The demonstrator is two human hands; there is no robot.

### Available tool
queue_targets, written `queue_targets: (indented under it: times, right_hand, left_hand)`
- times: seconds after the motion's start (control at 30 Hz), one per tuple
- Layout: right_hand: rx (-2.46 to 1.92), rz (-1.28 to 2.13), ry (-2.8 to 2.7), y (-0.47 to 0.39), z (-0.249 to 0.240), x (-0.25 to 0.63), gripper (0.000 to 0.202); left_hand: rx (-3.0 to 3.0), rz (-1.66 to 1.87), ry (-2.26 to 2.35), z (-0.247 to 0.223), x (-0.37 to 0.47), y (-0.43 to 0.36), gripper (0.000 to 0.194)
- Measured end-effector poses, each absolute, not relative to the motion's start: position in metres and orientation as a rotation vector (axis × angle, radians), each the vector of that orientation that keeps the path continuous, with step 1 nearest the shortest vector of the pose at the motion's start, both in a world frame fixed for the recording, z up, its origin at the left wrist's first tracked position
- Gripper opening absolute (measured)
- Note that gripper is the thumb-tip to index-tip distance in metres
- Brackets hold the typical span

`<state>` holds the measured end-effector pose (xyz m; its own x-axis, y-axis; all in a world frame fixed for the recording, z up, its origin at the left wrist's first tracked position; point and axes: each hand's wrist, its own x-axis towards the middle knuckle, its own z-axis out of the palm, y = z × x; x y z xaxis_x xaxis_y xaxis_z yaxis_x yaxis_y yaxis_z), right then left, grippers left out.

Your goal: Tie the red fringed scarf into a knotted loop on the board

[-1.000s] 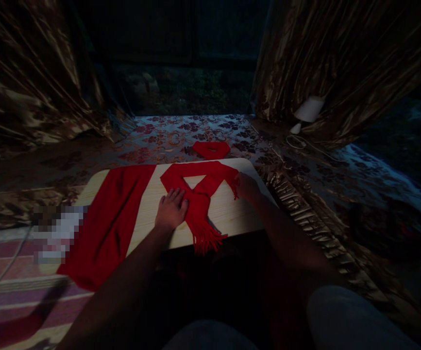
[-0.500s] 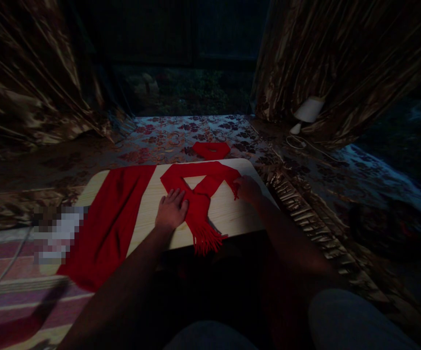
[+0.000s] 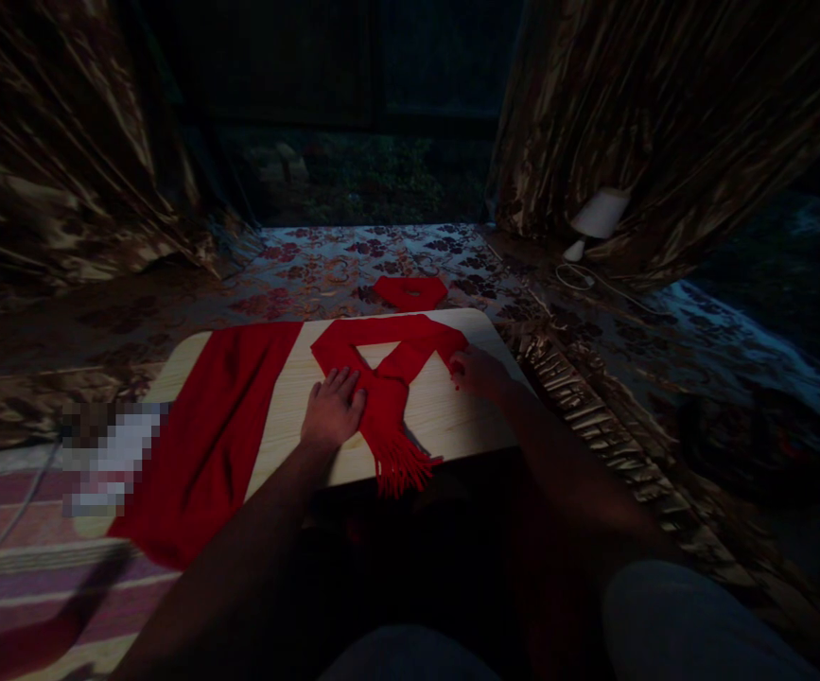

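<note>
A red fringed scarf (image 3: 388,395) lies looped on a light wooden board (image 3: 282,426), its crossed ends leaving a triangular gap of bare wood. My left hand (image 3: 332,407) rests flat with fingers stretched out, the fingertips on the scarf's left edge and the palm partly over the wood. At the other, shorter end near the board's right side, my right hand (image 3: 481,373) has its fingers curled closed on the fringe, which they mostly cover. Another wide red cloth (image 3: 218,416) drapes across the left part of the board and over its near edge.
A folded red piece (image 3: 410,292) lies beyond the board on a flower-patterned cover (image 3: 310,260). A small white lamp (image 3: 600,214) with a cord leans at the right by a curtain (image 3: 566,113). Striped cloth (image 3: 26,530) and a cable (image 3: 12,525) are at lower left.
My right hand has shifted slightly left and down over the scarf's short end, covering more of the fringe. My left hand stays in place.
</note>
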<state>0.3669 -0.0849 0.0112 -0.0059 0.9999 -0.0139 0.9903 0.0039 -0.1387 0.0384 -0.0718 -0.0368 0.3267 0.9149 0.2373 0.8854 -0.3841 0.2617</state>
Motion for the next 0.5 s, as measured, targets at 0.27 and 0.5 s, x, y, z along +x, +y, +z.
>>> queue_targets:
  times: [0.27, 0.5]
  right_hand:
    - [-2.122, 0.143, -2.141, -0.0821, 0.0090, 0.3687, 0.026]
    - [-2.140, 0.090, -2.246, -0.0809, 0.0137, 0.3692, 0.027]
  left_hand:
    - [2.490, 0.530, 1.699, -0.0349, 0.0391, -0.0731, 0.054]
    - [2.485, 0.538, 1.695, -0.0359, 0.0390, -0.0729, 0.056]
